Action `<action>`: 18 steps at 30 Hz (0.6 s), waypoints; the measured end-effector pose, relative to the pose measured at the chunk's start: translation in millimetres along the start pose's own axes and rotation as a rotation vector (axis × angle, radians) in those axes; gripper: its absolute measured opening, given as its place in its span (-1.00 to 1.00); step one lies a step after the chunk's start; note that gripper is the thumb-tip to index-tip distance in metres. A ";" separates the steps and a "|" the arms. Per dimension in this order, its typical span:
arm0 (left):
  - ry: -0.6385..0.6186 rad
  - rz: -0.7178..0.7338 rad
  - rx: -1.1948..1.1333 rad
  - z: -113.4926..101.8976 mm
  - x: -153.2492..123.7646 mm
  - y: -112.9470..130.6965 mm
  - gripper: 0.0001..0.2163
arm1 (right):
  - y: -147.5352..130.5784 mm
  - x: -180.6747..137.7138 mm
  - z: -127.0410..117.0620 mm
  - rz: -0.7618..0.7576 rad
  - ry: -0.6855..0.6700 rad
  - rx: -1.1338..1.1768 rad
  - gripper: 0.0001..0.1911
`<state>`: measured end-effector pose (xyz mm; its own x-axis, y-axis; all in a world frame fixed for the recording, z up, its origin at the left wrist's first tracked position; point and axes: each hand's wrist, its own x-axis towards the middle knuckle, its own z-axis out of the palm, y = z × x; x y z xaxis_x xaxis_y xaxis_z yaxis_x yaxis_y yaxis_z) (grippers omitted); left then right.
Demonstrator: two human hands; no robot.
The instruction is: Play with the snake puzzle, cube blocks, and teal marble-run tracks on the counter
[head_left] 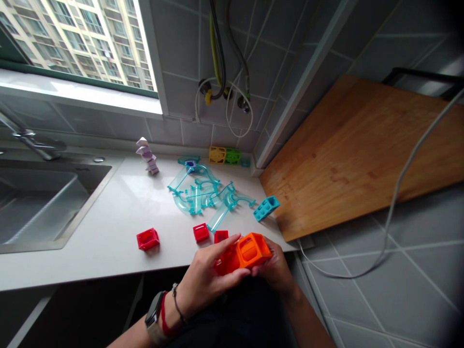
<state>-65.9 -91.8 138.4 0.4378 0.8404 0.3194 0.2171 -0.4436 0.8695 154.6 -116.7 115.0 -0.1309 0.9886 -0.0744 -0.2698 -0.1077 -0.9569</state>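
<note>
My left hand [205, 270] is wrapped round a red hollow cube block [229, 263], with fingers and thumb covering part of it. Against that block sits an orange hollow cube block [253, 250], gripped from the far right side by my right hand [277, 268]. The two blocks touch; whether they are locked together I cannot tell. Just beyond my left fingers, another red block [221, 236] lies partly hidden. A red block [200, 233] is beside it, and one more red block [148, 239] rests farther left on the white counter [108, 241].
Clear teal track pieces [197, 198] lie spread mid-counter. A blue block [266, 208] stands near the wooden board [362, 154]. Yellow blocks [217, 155] and green blocks [232, 156] sit by the wall. A lilac stack [148, 157] stands near the sink [97, 188].
</note>
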 end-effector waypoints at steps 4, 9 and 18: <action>0.017 0.035 0.014 -2.1 -0.6 -0.2 -0.38 | -2.6 0.9 2.2 -0.008 -0.013 -0.022 -0.26; 0.030 0.055 0.016 -4.4 -3.0 0.2 -0.40 | -12.1 2.7 5.4 0.047 -0.100 -0.003 -0.03; 0.018 0.041 -0.038 -4.0 -2.9 3.6 -0.46 | -20.1 1.0 6.3 0.041 -0.154 -0.018 -0.08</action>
<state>-69.8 -94.5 142.1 0.4302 0.8273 0.3613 0.1657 -0.4658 0.8693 153.8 -114.2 135.9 -0.2869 0.9553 -0.0707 -0.2441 -0.1442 -0.9590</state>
